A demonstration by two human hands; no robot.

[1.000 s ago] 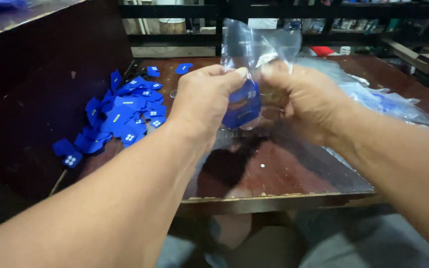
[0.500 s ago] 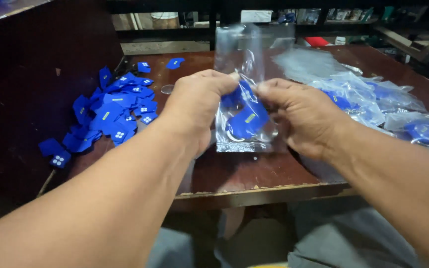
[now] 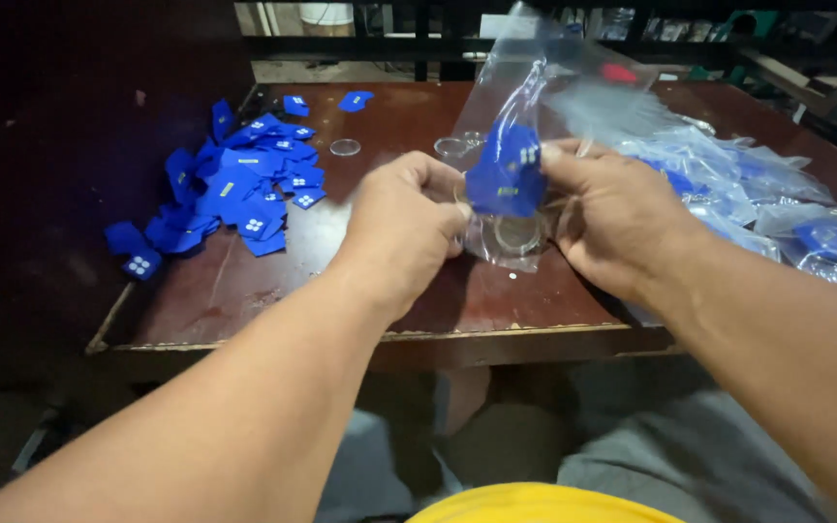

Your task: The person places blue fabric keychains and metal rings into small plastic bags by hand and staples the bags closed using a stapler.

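Both my hands hold one clear plastic bag (image 3: 525, 87) upright above the brown table (image 3: 244, 300). My left hand (image 3: 409, 218) pinches the bag's lower left edge. My right hand (image 3: 612, 208) grips the bag from the right, thumb pressed on the blue flat pieces (image 3: 508, 174) inside it. A round clear disc (image 3: 515, 232) shows at the bag's bottom.
A heap of loose blue pieces (image 3: 244, 184) lies on the table's left part. Two small clear discs (image 3: 344, 147) sit behind my left hand. Several filled clear bags (image 3: 748, 184) are piled on the right. A dark wall panel (image 3: 70, 116) stands at left.
The bag has been lifted and turned more upright, the blue pieces sliding up between my fingers. My hands have spread slightly apart.
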